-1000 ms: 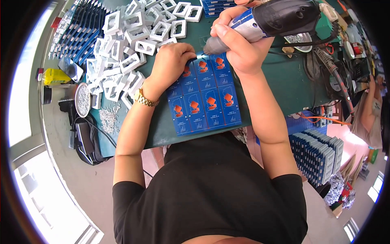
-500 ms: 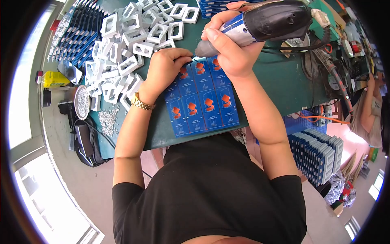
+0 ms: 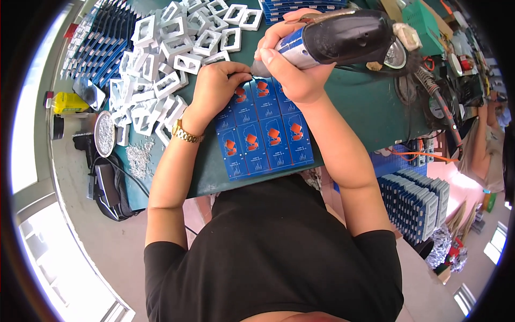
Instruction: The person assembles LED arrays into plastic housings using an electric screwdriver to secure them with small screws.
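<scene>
Held in my right hand is a corded power tool with a black body, a blue-and-silver middle and a grey tapered nose. The nose reaches down to the far edge of a blue printed panel with orange pictures, lying on the green table. Beside the nose, my left hand is closed in a pinch at that same edge. What its fingertips hold, if anything, is too small to make out. My right forearm covers part of the panel's right side.
Grey-white plastic frames are heaped left of the panel. Nearby are a dish of small silvery pins and a loose pile of pins. Stacked blue panels stand far left; a green basket sits far right.
The power tool and my right hand have shifted left and slightly nearer, bringing the nose closer to my left fingertips. My left hand stays pinched at the panel's far edge.
</scene>
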Motion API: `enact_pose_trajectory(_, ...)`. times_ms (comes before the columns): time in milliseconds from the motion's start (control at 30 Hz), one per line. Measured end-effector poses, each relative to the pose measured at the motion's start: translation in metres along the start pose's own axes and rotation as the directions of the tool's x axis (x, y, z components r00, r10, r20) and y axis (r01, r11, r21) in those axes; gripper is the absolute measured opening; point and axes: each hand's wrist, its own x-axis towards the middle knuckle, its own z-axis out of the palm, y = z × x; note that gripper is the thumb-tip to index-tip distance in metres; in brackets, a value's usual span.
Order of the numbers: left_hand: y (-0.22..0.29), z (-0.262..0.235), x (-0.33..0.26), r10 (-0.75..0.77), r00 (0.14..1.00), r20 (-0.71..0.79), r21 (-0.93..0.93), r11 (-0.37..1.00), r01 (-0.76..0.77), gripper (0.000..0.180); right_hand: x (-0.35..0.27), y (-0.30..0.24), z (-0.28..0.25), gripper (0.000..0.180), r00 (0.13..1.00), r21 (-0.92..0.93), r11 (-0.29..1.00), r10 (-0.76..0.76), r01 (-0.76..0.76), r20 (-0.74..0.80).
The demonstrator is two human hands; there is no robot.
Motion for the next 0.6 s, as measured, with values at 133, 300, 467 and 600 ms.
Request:
enact_pose_trajectory(133,-0.002,-0.001,-0.001,0.026,1.0,-0.012,0.016,1.0,-0.026,0.01,-0.001,-0.006,0.005,0.05,0.999,-0.016,1.0,-0.019,0.018,-0.028)
enact_pose_trajectory(300,-0.005,0.002,-0.002,0.037,0.999,0.002,-0.078,0.996,-0.036,0.01,0.003,-0.013,0.009,0.048,0.993,0.234,0.972,0.043,-0.017,-0.107)
enact_pose_trajectory(467,-0.003,0.001,-0.003,0.047,0.999,0.002,-0.077,0.996,-0.047,0.009,0.002,-0.011,0.008,0.05,0.989,0.268,0.962,0.09,-0.055,-0.12)
enact_pose_trajectory(600,-0.005,0.003,-0.001,0.078,0.997,-0.007,-0.065,0.995,-0.078,0.008,0.003,-0.013,0.007,0.05,0.984,0.306,0.948,0.13,-0.088,-0.12)
